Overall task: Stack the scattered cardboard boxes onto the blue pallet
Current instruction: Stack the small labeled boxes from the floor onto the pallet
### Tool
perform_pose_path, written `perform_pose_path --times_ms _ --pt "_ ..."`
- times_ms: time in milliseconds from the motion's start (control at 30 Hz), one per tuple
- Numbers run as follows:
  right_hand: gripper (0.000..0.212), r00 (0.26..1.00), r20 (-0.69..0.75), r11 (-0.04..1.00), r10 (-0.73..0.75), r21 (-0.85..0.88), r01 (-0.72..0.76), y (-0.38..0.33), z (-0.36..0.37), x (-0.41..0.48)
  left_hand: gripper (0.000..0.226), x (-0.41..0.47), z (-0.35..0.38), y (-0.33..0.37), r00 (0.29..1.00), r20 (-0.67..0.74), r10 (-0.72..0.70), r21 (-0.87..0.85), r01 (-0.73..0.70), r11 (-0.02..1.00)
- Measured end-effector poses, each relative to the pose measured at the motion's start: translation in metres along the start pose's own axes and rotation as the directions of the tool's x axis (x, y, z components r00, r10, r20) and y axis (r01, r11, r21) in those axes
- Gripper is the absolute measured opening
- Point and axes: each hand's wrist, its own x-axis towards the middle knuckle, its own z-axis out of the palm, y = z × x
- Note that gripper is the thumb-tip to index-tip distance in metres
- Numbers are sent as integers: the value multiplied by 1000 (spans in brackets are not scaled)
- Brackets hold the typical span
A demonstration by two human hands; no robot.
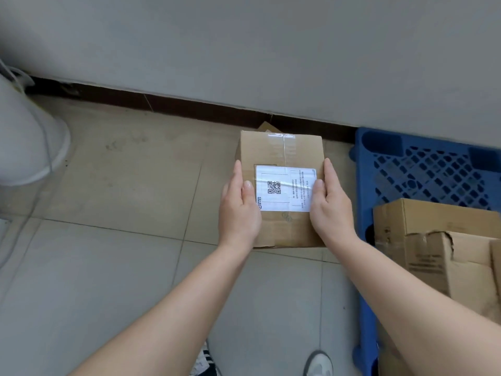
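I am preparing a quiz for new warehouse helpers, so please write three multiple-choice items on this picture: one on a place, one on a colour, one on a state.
1. Where does the blue pallet lie, seen from the cardboard box that the left hand and the right hand hold?
A) to its left
B) to its right
C) under it

2. What colour is the shipping label on that box?
A) yellow
B) red
C) white

3. In what state is that box?
A) taped shut
B) flaps open
C) crushed flat

Answers:
1 B, the pallet lies on the right hand's side.
2 C, the label is plainly white.
3 A, clear tape runs over its closed top seam.
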Motion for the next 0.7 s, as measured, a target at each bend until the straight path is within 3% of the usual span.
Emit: perform_pose_path --times_ms 300,700 --pt "49 1000 -13 999 -19 -37 19 78 -151 -24 45 -100 134 18 999 -33 -31 -93 28 995" --pt "48 981 -146 991 128 -10 -130 162 -285 -75 44 -203 252 39 984 174 -48 -125 70 990"
